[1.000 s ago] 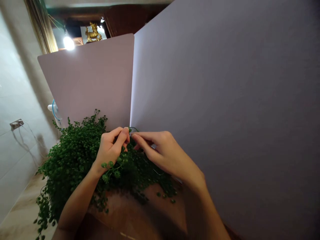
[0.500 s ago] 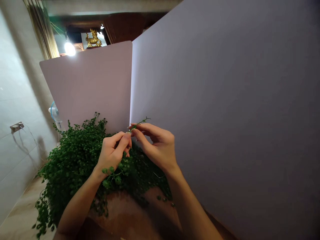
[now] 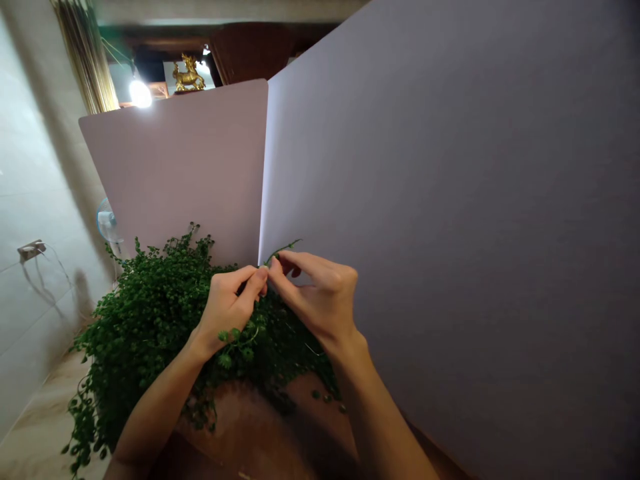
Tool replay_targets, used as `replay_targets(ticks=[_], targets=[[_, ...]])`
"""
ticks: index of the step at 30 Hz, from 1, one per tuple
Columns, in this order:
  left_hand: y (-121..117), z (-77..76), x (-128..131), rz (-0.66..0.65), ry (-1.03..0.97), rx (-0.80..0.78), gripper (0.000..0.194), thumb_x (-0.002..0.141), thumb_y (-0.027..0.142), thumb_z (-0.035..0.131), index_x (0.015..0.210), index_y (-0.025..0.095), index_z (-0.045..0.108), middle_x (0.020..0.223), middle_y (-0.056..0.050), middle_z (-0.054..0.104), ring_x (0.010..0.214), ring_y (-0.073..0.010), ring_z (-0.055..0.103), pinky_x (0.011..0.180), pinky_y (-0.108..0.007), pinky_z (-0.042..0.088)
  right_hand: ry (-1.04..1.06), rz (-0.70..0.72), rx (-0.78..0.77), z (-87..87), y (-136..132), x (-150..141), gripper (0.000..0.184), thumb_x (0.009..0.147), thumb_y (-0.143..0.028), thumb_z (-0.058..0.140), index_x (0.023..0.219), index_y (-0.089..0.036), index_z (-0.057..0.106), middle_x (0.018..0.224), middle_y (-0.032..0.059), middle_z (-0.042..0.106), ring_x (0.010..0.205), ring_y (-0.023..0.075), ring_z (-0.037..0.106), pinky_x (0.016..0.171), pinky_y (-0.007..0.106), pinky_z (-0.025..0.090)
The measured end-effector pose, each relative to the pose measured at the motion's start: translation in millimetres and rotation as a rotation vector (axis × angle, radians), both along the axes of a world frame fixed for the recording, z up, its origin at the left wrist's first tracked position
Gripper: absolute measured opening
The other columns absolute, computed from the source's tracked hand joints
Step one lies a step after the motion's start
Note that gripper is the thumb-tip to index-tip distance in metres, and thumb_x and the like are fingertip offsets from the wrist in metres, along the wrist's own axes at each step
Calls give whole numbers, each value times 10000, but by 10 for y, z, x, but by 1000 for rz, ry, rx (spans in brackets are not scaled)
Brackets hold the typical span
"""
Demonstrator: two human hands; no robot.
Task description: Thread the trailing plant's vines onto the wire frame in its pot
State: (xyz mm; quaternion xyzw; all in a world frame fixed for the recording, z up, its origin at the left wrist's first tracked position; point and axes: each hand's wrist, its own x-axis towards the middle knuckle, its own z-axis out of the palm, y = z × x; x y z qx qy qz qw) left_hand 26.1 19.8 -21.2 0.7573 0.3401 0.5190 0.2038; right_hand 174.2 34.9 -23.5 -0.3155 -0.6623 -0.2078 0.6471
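My left hand (image 3: 233,300) is closed in a pinch on a thin green plant stem (image 3: 289,247), whose leafy part with small round beads hangs below the hand. Just to its right my right hand (image 3: 320,293) pinches the same stem near its upper end, thumb and forefinger together, the fingertips of both hands almost touching. The bare tip of the stem sticks out above my right fingers. Behind and beneath the hands lies a big heap of green beaded strands (image 3: 155,307), spreading over a brown table (image 3: 250,427).
Two pale upright panels (image 3: 185,173) meet in a corner behind the heap. Beyond them are a lit bulb (image 3: 141,93), a golden animal figurine (image 3: 189,75) and a small fan (image 3: 106,220). A wall socket (image 3: 31,250) with cords is at left. Loose green beads (image 3: 327,398) lie on the table.
My right hand has risen and turned upward, and the stem tip now shows above its fingers. Both hands have shifted slightly right over the last half second.
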Motion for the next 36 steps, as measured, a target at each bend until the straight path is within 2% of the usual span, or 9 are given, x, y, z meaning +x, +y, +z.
replay_targets(ticks=[10, 14, 18, 21, 23, 25, 28, 31, 36], targets=[[24, 2, -27, 11, -26, -7, 452, 982, 446, 476, 632, 166, 535, 517, 38, 474, 474, -80, 448, 501, -217, 354, -84, -102, -48, -96, 196, -25, 271, 919, -218, 518, 687, -176, 650, 595, 18, 627, 528, 120, 522, 569, 249, 409], [-64, 61, -76, -44, -118, -2, 478, 983, 447, 481, 593, 171, 497, 522, 23, 481, 507, -97, 485, 530, -237, 380, -14, -235, -232, -159, 378, 329, 361, 910, -246, 485, 558, -186, 540, 537, 5, 516, 495, 114, 394, 544, 282, 326], [84, 84, -137, -157, -464, -52, 424, 959, 449, 537, 631, 181, 520, 518, 30, 466, 508, -115, 491, 554, -261, 431, -84, -111, -530, -223, 467, 666, 368, 916, -361, 540, 592, -189, 567, 550, -10, 498, 515, 110, 377, 547, 283, 309], [249, 70, -160, -208, -602, -26, 381, 953, 442, 554, 666, 192, 568, 549, 17, 484, 559, -133, 506, 611, -285, 453, -180, -83, -719, -245, 462, 640, 494, 933, -462, 536, 518, -195, 504, 494, -18, 439, 501, 107, 290, 523, 302, 250], [303, 70, -170, -218, -652, -43, 365, 938, 462, 572, 681, 203, 581, 578, 10, 500, 571, -137, 500, 607, -288, 444, -203, -57, -757, -234, 445, 540, 542, 958, -479, 493, 497, -194, 488, 472, -16, 430, 494, 106, 280, 526, 309, 247], [311, 85, -175, -235, -699, -70, 368, 918, 502, 587, 694, 210, 578, 588, 10, 504, 568, -136, 494, 590, -285, 441, -166, 76, -785, -199, 410, 437, 544, 981, -501, 440, 563, -180, 574, 499, 2, 502, 496, 109, 371, 540, 298, 306], [290, 122, -177, -236, -751, -62, 386, 897, 542, 603, 709, 206, 571, 600, 14, 493, 585, -128, 494, 587, -273, 453, -13, 435, -867, -126, 319, 334, 567, 981, -582, 391, 841, -142, 719, 717, 72, 691, 602, 139, 585, 590, 284, 446], [284, 138, -175, -183, -747, -37, 376, 890, 546, 611, 729, 210, 561, 651, 11, 487, 614, -124, 501, 581, -265, 463, 78, 729, -903, -78, 233, 291, 536, 942, -590, 485, 1067, -121, 714, 837, 104, 738, 647, 152, 653, 618, 298, 530], [296, 115, -201, -78, -661, -60, 369, 910, 586, 547, 796, 235, 538, 738, -8, 520, 659, -133, 547, 597, -277, 501, 178, 843, -765, -78, 214, 289, 400, 686, -376, 842, 1012, -172, 734, 844, 50, 748, 681, 153, 681, 651, 312, 590]])
